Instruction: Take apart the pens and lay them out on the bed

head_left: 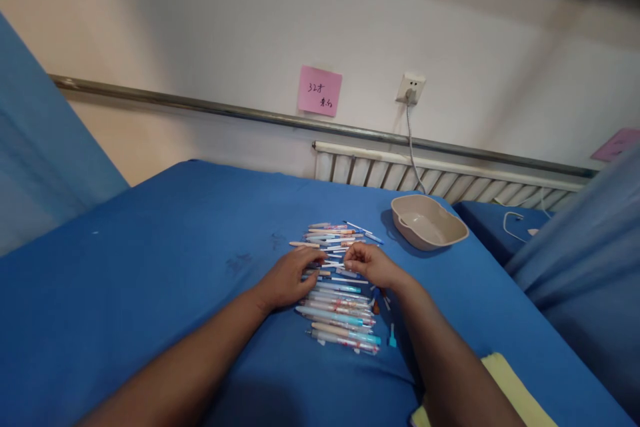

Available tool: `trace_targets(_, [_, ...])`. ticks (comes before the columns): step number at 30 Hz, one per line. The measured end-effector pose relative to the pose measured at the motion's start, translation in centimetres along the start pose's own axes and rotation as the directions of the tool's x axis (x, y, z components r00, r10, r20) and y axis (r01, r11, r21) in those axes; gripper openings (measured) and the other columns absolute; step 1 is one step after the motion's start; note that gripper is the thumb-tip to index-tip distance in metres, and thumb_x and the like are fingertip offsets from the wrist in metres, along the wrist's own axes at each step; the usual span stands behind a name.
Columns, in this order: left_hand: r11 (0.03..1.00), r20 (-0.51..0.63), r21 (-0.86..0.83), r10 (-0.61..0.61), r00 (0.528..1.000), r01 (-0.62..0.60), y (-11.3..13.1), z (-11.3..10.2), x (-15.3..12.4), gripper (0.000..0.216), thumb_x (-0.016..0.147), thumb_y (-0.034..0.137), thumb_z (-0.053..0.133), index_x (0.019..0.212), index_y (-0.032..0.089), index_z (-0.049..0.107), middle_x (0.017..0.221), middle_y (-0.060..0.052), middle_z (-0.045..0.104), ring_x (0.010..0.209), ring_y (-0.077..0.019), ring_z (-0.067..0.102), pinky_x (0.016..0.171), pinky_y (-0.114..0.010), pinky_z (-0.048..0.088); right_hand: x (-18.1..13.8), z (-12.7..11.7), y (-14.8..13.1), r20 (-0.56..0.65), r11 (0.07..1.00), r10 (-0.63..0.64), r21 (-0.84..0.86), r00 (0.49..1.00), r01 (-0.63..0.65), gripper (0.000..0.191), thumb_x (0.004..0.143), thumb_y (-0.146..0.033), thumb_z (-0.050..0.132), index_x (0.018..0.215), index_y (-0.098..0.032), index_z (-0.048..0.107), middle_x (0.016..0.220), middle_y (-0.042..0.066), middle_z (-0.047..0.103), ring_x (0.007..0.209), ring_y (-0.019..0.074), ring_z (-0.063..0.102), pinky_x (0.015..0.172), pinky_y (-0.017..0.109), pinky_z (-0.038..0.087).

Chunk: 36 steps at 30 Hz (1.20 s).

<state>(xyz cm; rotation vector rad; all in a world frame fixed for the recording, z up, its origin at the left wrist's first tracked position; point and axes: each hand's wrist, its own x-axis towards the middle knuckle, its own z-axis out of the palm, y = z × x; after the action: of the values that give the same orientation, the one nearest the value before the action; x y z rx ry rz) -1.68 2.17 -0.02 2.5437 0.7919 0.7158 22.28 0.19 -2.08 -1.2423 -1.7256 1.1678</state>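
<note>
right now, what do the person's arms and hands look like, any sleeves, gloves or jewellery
No gloves on the left hand or right hand, and no ring, watch or bracelet shows. The left forearm and right forearm are uncovered to the picture's edge; no sleeve in view.

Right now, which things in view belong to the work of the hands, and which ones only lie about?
In the work: pens, heaped on the blue cover; left hand and right hand, both on the heap; small teal cap beside it.
Lying about: beige dish; yellow pad at the near edge; pink note and socket on the wall.
</note>
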Motion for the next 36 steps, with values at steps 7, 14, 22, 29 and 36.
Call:
trace_targets(7, [0.998, 0.042, 0.058, 0.012, 0.999, -0.014, -0.3, 0.3, 0.3, 0.018, 0.09, 0.025, 0.044, 0.092, 0.019, 0.06, 0.091, -0.005, 0.064, 0.088, -0.0184, 0.057, 0.081, -0.03, 0.043, 0.3, 1.0, 0.0, 0.018, 1.0, -0.002, -0.027, 1.0, 0.003, 0.015, 0.074, -0.032, 0.062, 0.075, -0.018, 0.056, 0.063, -0.004, 0.052, 0.056, 0.0093, 0.043, 0.053, 0.021, 0.033])
trace_targets(14, [0.993, -0.021, 0.101, -0.056, 0.998, 0.058, -0.7, -0.1, 0.3, 0.018, 0.089, 0.024, 0.043, 0.092, 0.019, 0.06, 0.093, -0.006, 0.064, 0.089, -0.0203, 0.056, 0.083, -0.033, 0.043, -0.2, -1.0, 1.0, -0.034, 0.984, 0.01, -0.178, 0.999, -0.016, 0.006, 0.073, -0.022, 0.062, 0.073, -0.018, 0.057, 0.068, -0.003, 0.056, 0.061, 0.0104, 0.047, 0.058, 0.022, 0.037])
trace_targets(22, [0.995, -0.071, 0.09, -0.043, 0.997, 0.049, -1.1, 0.3, 0.1, 0.017, 0.086, 0.02, 0.045, 0.097, 0.018, 0.059, 0.101, -0.007, 0.063, 0.096, -0.0209, 0.055, 0.087, -0.035, 0.042, -0.7, 1.4, -1.6, 0.141, 0.859, -0.02, -0.503, 0.99, 0.089, 0.012, 0.068, -0.017, 0.066, 0.08, -0.021, 0.065, 0.067, -0.001, 0.063, 0.058, 0.0128, 0.054, 0.053, 0.022, 0.035])
trace_targets(29, [0.998, -0.058, 0.05, -0.032, 0.998, 0.035, -1.1, 0.3, 0.2, 0.017, 0.087, 0.019, 0.044, 0.095, 0.019, 0.059, 0.104, -0.007, 0.064, 0.101, -0.0203, 0.055, 0.092, -0.035, 0.041, -0.9, 2.6, -3.5, 0.211, 0.6, -0.073, -0.771, 0.975, 0.212, 0.025, 0.07, -0.014, 0.061, 0.093, -0.021, 0.067, 0.097, 0.008, 0.068, 0.091, 0.0224, 0.059, 0.077, 0.03, 0.039])
trace_targets(36, [1.0, -0.062, 0.012, -0.023, 0.998, 0.024, -0.6, 0.2, 0.1, 0.017, 0.086, 0.019, 0.046, 0.094, 0.019, 0.06, 0.101, -0.006, 0.065, 0.099, -0.0196, 0.056, 0.092, -0.034, 0.041, -0.7, 2.4, -2.6, 0.156, 0.745, -0.074, -0.648, 0.985, 0.159, 0.024, 0.07, -0.016, 0.062, 0.093, -0.021, 0.064, 0.087, 0.004, 0.068, 0.079, 0.0186, 0.06, 0.069, 0.026, 0.041])
